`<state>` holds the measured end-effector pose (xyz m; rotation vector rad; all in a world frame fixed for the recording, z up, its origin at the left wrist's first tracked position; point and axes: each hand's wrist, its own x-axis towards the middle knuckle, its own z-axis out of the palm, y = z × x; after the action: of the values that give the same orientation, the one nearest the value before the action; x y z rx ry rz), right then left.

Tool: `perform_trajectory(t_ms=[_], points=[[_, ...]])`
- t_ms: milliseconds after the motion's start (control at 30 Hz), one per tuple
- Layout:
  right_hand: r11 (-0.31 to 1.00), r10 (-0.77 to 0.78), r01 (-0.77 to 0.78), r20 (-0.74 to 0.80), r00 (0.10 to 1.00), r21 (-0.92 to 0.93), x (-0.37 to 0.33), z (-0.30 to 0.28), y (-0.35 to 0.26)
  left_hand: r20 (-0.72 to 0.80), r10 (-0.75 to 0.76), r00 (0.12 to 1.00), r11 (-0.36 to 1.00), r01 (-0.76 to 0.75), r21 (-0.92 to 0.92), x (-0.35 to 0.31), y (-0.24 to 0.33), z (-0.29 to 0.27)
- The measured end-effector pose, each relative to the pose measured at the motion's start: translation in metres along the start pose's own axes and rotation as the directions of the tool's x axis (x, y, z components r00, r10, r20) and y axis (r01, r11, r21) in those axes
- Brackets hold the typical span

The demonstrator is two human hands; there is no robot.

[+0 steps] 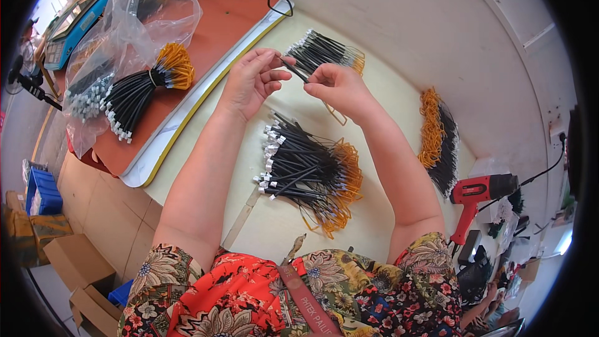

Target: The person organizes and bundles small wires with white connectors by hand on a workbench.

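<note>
Between my two hands stretches a short cable (294, 71) in a black sleeve, tilted down to the right. My left hand (253, 81) pinches its upper end between thumb and forefinger, the other fingers loosely curled. Its lower part sits in the closed fingers of my right hand (340, 89), and a yellow wire loop (337, 115) hangs below them. Nearer to me lies a loose pile of similar cables (309, 159) with white connectors at the left and yellow wire loops at the right. Just beyond my hands a neater row of cables (319, 48) rests on the pale table.
Another cable stack (442, 140) lies by the wall at right, near a red heat gun (477, 195). On the red-brown table at left are a tied cable bundle (138, 92), a see-through plastic bag (181, 15) and a blue scale (78, 34). Cardboard boxes (78, 261) stand lower left.
</note>
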<state>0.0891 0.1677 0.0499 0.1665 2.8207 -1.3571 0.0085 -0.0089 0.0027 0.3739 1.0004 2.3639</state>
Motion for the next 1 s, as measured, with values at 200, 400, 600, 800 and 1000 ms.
perform_trajectory(t_ms=[200, 400, 600, 800, 1000], points=[[0.983, -0.010, -0.002, -0.067, 0.998, -0.182, 0.009, -0.010, 0.003, -0.178, 0.013, 0.984, 0.997, 0.001, 0.079, 0.001, 0.002, 0.001], [0.849, -0.034, -0.041, -0.131, 0.991, -0.526, 0.042, -0.011, 0.032, -0.248, 0.008, 0.969, 0.993, 0.022, 0.117, 0.005, -0.001, -0.007], [0.775, -0.217, 0.045, -0.198, 0.956, -0.630, 0.050, -0.007, 0.047, -0.232, 0.016, 0.973, 0.992, 0.013, 0.125, 0.005, -0.002, -0.008], [0.881, -0.166, 0.207, 0.131, 0.977, -0.425, -0.005, -0.002, 0.015, -0.266, 0.044, 0.963, 0.990, -0.007, 0.139, 0.004, -0.003, -0.013], [0.835, -0.016, 0.214, 0.366, 0.930, -0.506, -0.039, 0.025, 0.008, -0.242, 0.023, 0.970, 0.979, 0.028, 0.204, 0.005, -0.001, -0.011]])
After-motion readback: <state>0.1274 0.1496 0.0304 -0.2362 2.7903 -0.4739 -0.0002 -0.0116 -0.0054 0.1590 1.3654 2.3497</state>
